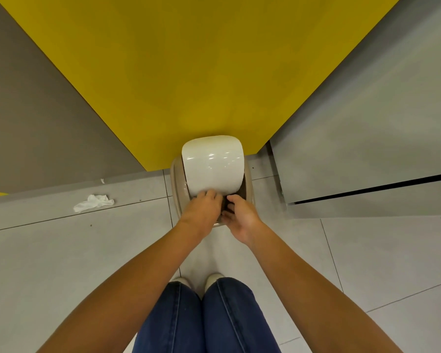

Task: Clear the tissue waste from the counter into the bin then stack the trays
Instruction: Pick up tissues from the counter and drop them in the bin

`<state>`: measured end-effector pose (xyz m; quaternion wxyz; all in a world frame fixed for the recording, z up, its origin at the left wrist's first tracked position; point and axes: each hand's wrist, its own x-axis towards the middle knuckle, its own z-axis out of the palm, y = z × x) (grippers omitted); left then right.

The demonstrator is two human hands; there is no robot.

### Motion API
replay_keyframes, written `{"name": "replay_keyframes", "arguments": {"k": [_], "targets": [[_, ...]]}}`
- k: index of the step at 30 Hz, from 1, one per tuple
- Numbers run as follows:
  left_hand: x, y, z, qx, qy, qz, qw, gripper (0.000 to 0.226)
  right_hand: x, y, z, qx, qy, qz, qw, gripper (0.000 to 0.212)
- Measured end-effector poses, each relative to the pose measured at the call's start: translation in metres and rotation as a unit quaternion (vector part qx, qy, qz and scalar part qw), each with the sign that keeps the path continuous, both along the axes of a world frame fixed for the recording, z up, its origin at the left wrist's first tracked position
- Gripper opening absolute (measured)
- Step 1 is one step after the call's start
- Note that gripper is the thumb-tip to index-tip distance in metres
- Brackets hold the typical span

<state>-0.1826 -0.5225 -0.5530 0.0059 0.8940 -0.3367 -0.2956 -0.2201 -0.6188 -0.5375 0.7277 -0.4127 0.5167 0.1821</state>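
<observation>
Binning step: your left hand (201, 208) and right hand (241, 219) together at the bin (176, 197), grip unclear; next, collect the tissue (93, 203) leftward.

Bin (175, 179) mouth: covered by the left hand (201, 208) and right hand (241, 216), whose fingertips dip out of sight under the white lid (213, 166) (anything pinched there cannot be seen). The lid hides the bin's walls. Forearms (138, 276) and jeans (227, 322) run off the lower edge. Of the shoes (214, 277) only the toes show. White speck (102, 181), far left: too small to tell.
</observation>
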Motion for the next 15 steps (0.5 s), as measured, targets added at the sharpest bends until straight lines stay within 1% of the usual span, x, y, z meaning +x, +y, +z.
{"name": "replay_keyframes", "arguments": {"k": [2, 4, 6, 9, 10, 12, 15], "targets": [[0.001, 0.005, 0.022, -0.021, 0.002, 0.019, 1.000, 0.050, -0.001, 0.001, 0.022, -0.024, 0.005, 0.021, 0.999, 0.022], [0.000, 0.009, 0.050, -0.050, 0.015, 0.059, 0.997, 0.053, -0.001, 0.003, 0.049, -0.055, 0.009, 0.051, 0.997, 0.030], [0.000, 0.014, 0.082, -0.087, 0.032, 0.107, 0.990, 0.053, 0.001, 0.004, 0.083, -0.084, 0.008, 0.079, 0.993, 0.030], [0.000, 0.020, 0.140, -0.145, 0.048, 0.188, 0.970, 0.042, 0.004, 0.002, 0.142, -0.123, -0.004, 0.122, 0.985, 0.028], [0.000, 0.022, 0.162, -0.162, 0.050, 0.210, 0.963, 0.039, 0.005, 0.002, 0.162, -0.139, -0.010, 0.135, 0.981, 0.032], [0.002, 0.025, 0.206, -0.192, 0.045, 0.238, 0.951, 0.036, 0.007, 0.001, 0.201, -0.174, -0.024, 0.154, 0.972, 0.036], [0.004, 0.029, 0.272, -0.241, 0.036, 0.271, 0.931, 0.034, 0.010, -0.002, 0.265, -0.238, -0.062, 0.173, 0.954, 0.031]]}}
